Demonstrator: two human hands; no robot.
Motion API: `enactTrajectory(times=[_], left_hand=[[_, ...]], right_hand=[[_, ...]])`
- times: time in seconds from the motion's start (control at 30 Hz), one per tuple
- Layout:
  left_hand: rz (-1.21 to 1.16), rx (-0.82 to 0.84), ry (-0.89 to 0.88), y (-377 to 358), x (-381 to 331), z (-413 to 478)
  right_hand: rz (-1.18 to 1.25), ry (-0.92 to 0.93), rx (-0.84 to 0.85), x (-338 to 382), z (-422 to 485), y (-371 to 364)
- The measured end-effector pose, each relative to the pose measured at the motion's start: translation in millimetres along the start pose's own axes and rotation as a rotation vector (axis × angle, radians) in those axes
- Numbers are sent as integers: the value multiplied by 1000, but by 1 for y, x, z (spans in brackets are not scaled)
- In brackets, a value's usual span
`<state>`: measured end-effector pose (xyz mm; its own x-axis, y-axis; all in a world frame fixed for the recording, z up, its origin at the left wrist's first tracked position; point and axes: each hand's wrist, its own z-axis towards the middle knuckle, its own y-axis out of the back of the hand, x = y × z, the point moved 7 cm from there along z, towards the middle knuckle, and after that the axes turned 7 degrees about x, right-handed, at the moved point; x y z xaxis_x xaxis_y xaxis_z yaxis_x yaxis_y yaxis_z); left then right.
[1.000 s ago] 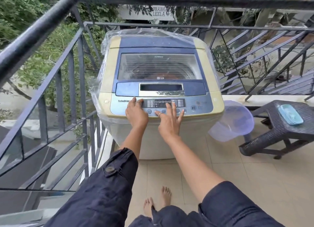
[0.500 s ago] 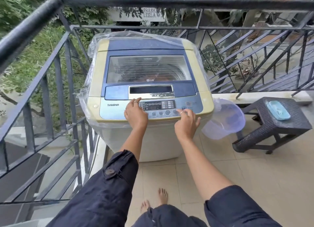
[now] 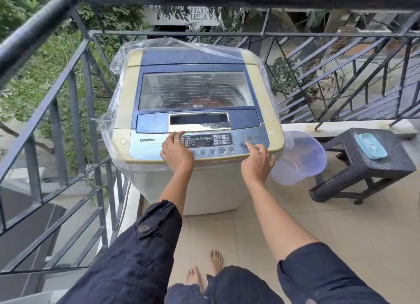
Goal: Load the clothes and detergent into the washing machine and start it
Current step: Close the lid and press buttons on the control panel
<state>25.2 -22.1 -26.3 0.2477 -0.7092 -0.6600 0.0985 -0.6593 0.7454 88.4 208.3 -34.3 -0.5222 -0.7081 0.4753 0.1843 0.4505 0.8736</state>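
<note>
On railed balcony, cream-and-blue plastic-wrapped top-load washing machine (image 3: 195, 112), lid shut, clothes dimly visible inside. Left hand (image 3: 176, 153) rests loose on control panel (image 3: 200, 144), grasping nothing; right hand (image 3: 255, 159), empty, fingertip at start button (image 3: 244, 144). Advice: press squarely through film.

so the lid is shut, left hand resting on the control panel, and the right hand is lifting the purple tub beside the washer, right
Not quite. In the head view the right hand is not lifting the purple tub; its fingertip is at the buttons on the right end of the control panel. The rest holds: the lid is shut and the left hand rests on the panel.
</note>
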Motion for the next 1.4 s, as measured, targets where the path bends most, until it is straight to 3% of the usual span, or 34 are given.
enactTrajectory(times=[0.57, 1.4], left_hand=[[-5, -17, 29, -2, 7, 3], [-19, -16, 50, 2, 7, 8]], right_hand=[[-202, 56, -9, 14, -1, -2], [-24, -71, -37, 4, 19, 11]])
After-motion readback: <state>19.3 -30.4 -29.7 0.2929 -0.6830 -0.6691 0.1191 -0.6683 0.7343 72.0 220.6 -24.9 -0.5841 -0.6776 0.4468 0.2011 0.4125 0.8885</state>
